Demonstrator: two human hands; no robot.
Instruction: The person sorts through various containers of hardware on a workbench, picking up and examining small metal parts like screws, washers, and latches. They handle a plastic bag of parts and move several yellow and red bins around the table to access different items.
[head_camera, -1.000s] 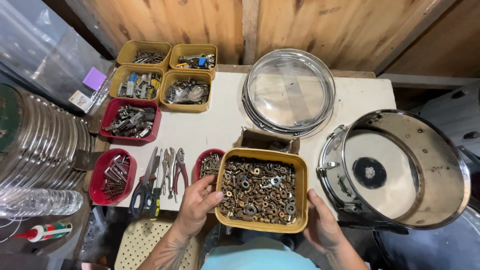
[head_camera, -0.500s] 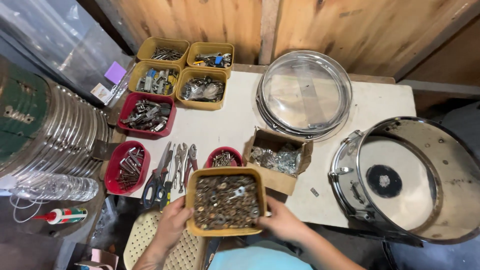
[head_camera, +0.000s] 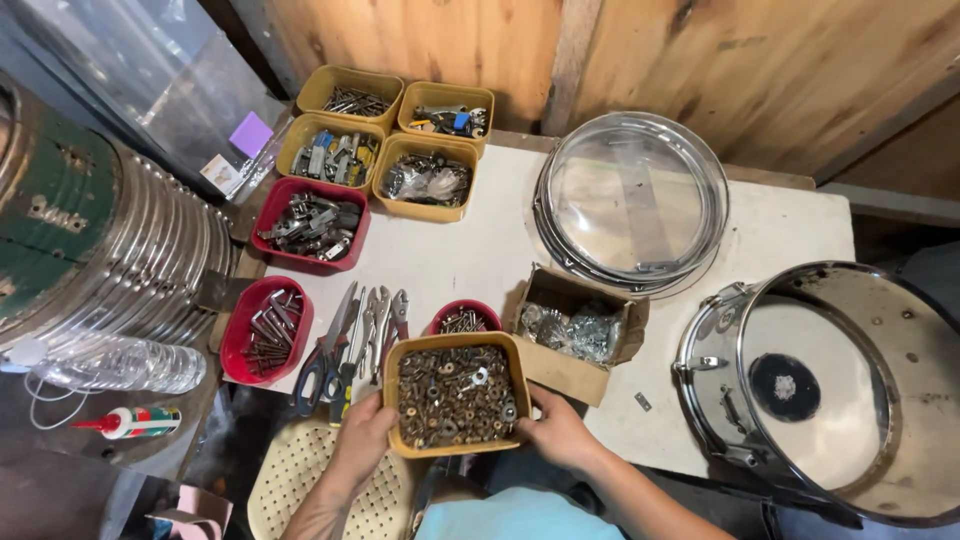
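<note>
A square mustard-yellow plastic tray (head_camera: 456, 395), filled with rusty brown washers and nuts plus 1 pale metal piece, sat at the near edge of the white desk (head_camera: 500, 240). The left hand (head_camera: 362, 438) gripped its left rim, fingers clamped on the wall; the right hand (head_camera: 557, 432) held the right rim likewise. Just left lay pliers and cutters (head_camera: 350, 335); behind it stood a small red tub (head_camera: 463, 318) and a cardboard box of shiny hardware (head_camera: 577, 333).
</note>
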